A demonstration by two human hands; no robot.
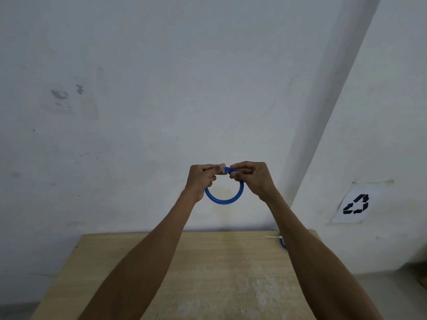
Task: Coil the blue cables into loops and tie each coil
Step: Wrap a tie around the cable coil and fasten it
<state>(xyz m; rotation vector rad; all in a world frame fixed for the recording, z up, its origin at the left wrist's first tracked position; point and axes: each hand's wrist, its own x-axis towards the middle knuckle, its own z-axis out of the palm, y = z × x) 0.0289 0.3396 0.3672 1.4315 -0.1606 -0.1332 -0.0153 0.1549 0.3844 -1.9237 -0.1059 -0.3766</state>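
Nearest the camera, a pale wooden table (208,273) with whitish smears was seen, and both bare forearms were stretched out above it. At its far right edge, a short stretch of a second blue cable (283,245) was visible beside the right forearm, with a thin white tie strip (271,237) lying at it. The rest was hidden by the arm, so whether this was a finished coil could not be told.

Further out, a round coil of blue cable (221,200) was held in the air, well above the table and in front of the wall. Several turns were gathered into one ring. Its top was pinched from both sides: the left hand (201,179) was curled round the upper left of the ring, and the right hand (254,179) was closed on the upper right. Between the fingertips a small white piece (223,171) was seen at the top of the ring. It was judged to be a tie being fastened, though it was too small for certainty.

The coiling of this cable was judged done, and its tying in hand but not shown complete. How many cables were left could not be told.

Behind, a scuffed white wall (161,88) was seen, with a white paper sheet with a black recycling symbol (357,204) on the right.
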